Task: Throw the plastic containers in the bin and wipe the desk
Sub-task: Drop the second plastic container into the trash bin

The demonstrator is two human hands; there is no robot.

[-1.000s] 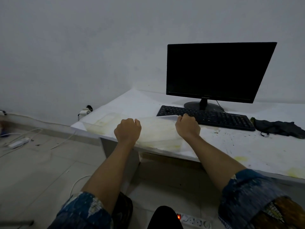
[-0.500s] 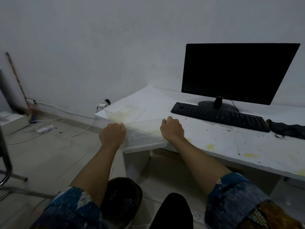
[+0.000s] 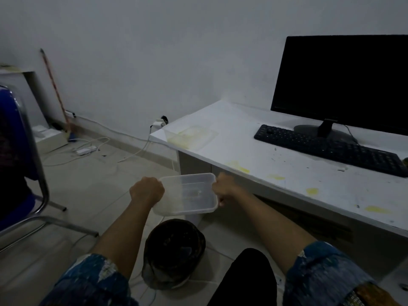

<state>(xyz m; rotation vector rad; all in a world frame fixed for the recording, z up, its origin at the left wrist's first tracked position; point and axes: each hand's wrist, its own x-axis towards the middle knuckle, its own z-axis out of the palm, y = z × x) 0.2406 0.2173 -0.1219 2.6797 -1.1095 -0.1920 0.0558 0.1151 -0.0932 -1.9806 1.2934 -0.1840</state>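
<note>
**Surroundings.** White counter (image 3: 287,173) at right, its near edge just beside the right hand (image 3: 225,187). On it stand a black monitor (image 3: 344,85) and a black keyboard (image 3: 326,149), both well apart from the hands. Yellow stains (image 3: 238,167) run along the near edge. A blue chair (image 3: 19,151) with a metal frame is at far left. A striped stick (image 3: 55,89) leans on the wall, and a white power strip (image 3: 86,150) and loose cables lie on the tiled floor.

**Materials and shapes.** The held container (image 3: 189,195) is clear thin plastic, rectangular and shallow, with rounded corners and a rolled rim. The bin (image 3: 174,250) is round and dark.

**Containers.**
- The held container is carried in the air off the counter, directly above the bin. It is roughly level and open side up, with only a faint trace of residue on its base.
- The left hand (image 3: 146,192) has a closed grip curled over the container's left rim. The right hand has the same grip on the right rim.
- The second container (image 3: 189,135) sits on the counter's far left corner and is smeared yellow inside.
- The bin stands on the floor between the forearms. Its contents are too dim to tell.
</note>
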